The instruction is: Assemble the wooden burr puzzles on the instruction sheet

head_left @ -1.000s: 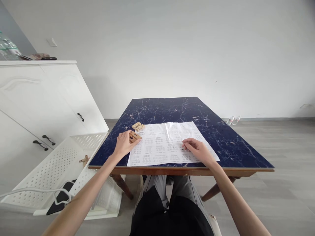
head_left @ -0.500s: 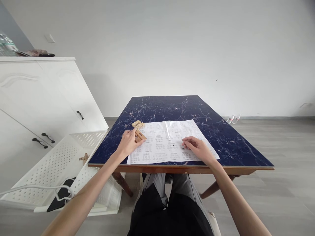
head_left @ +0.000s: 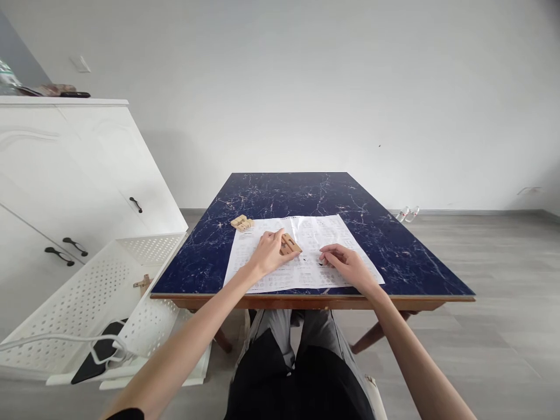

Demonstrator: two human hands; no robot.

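Note:
My left hand (head_left: 269, 254) grips a flat wooden block with slots (head_left: 289, 244) between thumb and fingers, over the middle of the printed paper sheet (head_left: 245, 277). My right hand (head_left: 345, 263) rests on the sheet to the right of it, its fingers curled together. Something small and pale with a dark spot shows at those fingertips, too small to name. Light wooden blocks with dark markings (head_left: 242, 223) lie grouped at the sheet's upper left corner, apart from both hands.
The sheet lies on a dark blue marbled table (head_left: 297, 195) with a wooden edge. At left, a white cabinet (head_left: 87, 157) stands beside a perforated white basket (head_left: 74, 297) with a cable and a black flat item. Clear bottles (head_left: 408, 214) lie on the floor beyond the table's right side.
My left hand has carried the slotted wooden block rightward, from beside the light blocks to the middle of the sheet. My right hand stays near the same spot. The view has shifted slightly.

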